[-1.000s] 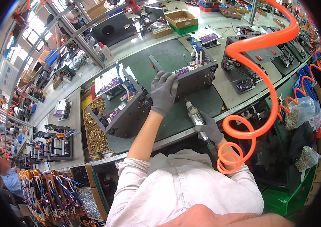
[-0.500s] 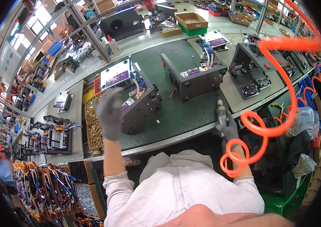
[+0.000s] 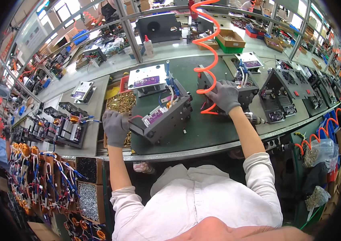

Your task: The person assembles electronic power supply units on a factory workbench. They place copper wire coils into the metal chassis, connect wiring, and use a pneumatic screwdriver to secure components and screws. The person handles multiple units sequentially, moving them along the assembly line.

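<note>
Grey metal chassis [image 3: 163, 120]: open-topped box with purple circuit board and loose wires inside, lying tilted on the green mat of the desk [image 3: 202, 136], just right of the left hand.
Second chassis [image 3: 234, 90]: same kind, further right on the mat, under the right hand.
Handling: likely stiff and fairly heavy sheet metal; board and wires inside look fragile; edges possibly sharp.
Hold: best by the outer side walls or the end plate, away from wiring and board.
Left hand [image 3: 115, 127]: grey glove, fingers curled loosely together, resting at the near-left corner of the chassis; whether clamped on anything, cannot tell.
Right hand [image 3: 224, 95]: grey glove, fingers spread apart over the top edge of the second chassis, pressing or gripping it.
Orange coiled air hose [image 3: 206, 44]: hanging down just beside the right hand.
Tray of brass screws [image 3: 121, 103]: behind the left hand.
Further chassis [image 3: 276, 94]: to the right, well apart.
</note>
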